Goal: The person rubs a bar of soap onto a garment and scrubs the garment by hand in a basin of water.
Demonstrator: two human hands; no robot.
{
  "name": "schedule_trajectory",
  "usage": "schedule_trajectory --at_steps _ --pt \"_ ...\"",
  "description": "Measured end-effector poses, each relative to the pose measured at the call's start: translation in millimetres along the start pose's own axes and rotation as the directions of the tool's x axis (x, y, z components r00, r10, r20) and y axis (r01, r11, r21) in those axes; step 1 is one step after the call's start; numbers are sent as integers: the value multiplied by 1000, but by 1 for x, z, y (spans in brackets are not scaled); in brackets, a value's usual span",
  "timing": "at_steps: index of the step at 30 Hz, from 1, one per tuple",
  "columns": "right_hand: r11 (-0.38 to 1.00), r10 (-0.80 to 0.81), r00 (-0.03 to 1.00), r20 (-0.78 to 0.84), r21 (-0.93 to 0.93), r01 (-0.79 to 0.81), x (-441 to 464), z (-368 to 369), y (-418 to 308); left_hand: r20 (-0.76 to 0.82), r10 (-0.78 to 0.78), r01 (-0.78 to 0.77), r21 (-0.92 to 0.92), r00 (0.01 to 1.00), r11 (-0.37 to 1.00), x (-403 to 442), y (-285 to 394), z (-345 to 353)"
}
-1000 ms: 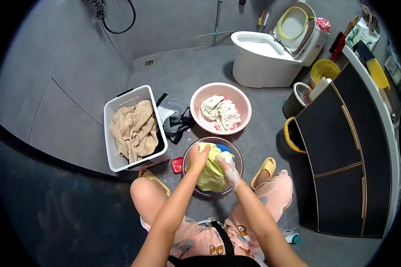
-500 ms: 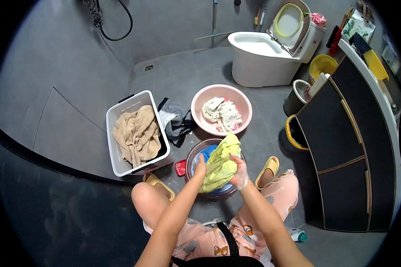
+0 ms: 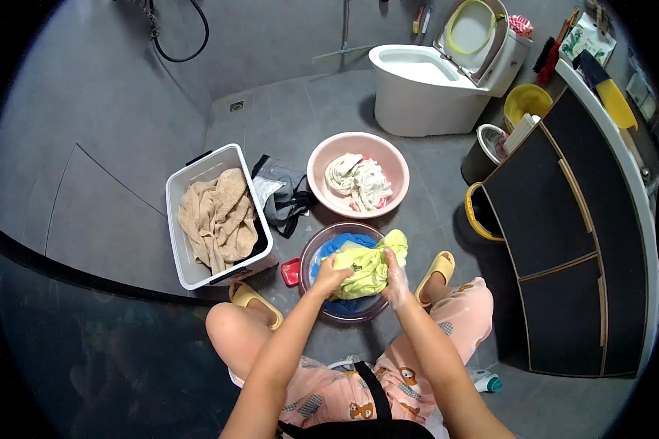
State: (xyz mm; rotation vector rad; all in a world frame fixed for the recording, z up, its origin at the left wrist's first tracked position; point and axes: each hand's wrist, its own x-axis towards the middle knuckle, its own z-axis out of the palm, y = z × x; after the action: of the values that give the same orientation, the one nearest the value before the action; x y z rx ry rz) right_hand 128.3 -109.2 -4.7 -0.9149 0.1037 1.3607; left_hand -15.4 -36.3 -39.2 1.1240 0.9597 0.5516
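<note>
Between my hands is a yellow-green cloth garment, bunched over a dark basin on the floor. My left hand is closed on the garment's left side. At its right side, my right hand grips the cloth, with white suds on the skin; some fingers are hidden. Blue cloth lies in the basin under the garment. A red soap box sits against the basin's left side.
A pink basin with white clothes stands just beyond. To the left are a white bin with a tan towel and a dark grey bag-like item. A toilet, buckets and a black cabinet stand right.
The garment has been lowered toward the basin and bunched more widely between my hands. My left hand has turned over the cloth. The whole view has shifted slightly.
</note>
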Motion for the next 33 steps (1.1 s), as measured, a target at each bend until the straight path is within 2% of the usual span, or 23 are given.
schedule_trajectory --at_steps 1,3,5,7,9,10,11,13,14,15,17,20,21,22,23,24,25,26,27,28,31,32,33 --pt "998 64 998 14 2 -64 1 0 3 -65 166 -152 182 984 972 -1 -1 5" --pt "983 185 982 39 11 -186 8 -8 11 -85 496 -379 539 864 752 -11 15 19" --pt "976 157 985 -67 -141 -165 5 -1 18 -23 548 -494 405 836 770 -29 35 39" --pt "971 232 968 97 -82 -225 19 -20 21 183 567 -564 540 803 625 -41 33 52" --pt "910 412 899 147 -126 -396 16 -11 0 251 679 -669 578 690 467 -54 39 64" --pt "866 497 851 171 -155 -475 14 -6 -8 295 743 -763 489 601 422 -64 46 71" --pt "886 464 856 227 -121 -448 19 -11 -5 358 790 -836 439 498 329 -61 41 74" --pt "916 392 858 331 -49 -399 28 -31 13 287 770 -739 589 570 327 -47 24 61" --pt "927 -62 989 134 -360 107 11 -19 27 197 723 -640 650 662 409 -39 24 49" --pt "999 31 999 39 9 -32 -9 13 28 105 730 -582 684 675 440 -20 12 37" --pt "994 99 995 4 -52 -98 -27 42 21 -180 575 -392 569 798 723 0 18 25" --pt "995 97 986 138 -6 -97 7 13 36 -201 548 -294 669 812 682 -21 21 34" --pt "996 82 976 200 7 -85 25 -11 44 -58 613 -388 727 788 567 -27 15 39" --pt "992 112 902 418 -107 -74 52 -53 47 29 705 -519 698 709 493 -39 29 49" --pt "988 85 947 309 -148 -41 50 -52 50 110 784 -638 655 611 405 -52 44 57" --pt "982 51 979 199 -188 -13 46 -43 54 150 726 -601 683 672 416 -43 30 47" --pt "974 11 996 85 -228 9 39 -34 61 56 683 -515 703 728 491 -31 19 34" --pt "993 92 991 101 -77 -85 6 8 45 -43 632 -421 711 774 564 -19 12 21" --pt "992 108 987 119 -71 -100 3 14 44 -141 575 -324 708 806 628 -12 12 10" --pt "992 119 983 140 -68 -111 3 19 43 -276 432 -109 725 858 680 -21 35 8" --pt "997 69 976 205 -49 -60 15 10 39 -97 505 -271 749 858 604 -27 53 3" --pt "996 87 979 186 -19 -85 4 19 29 5 424 -288 741 905 606 -15 36 -10" --pt "994 103 981 165 14 -107 -4 25 20 122 304 -322 520 945 791 6 6 -27"
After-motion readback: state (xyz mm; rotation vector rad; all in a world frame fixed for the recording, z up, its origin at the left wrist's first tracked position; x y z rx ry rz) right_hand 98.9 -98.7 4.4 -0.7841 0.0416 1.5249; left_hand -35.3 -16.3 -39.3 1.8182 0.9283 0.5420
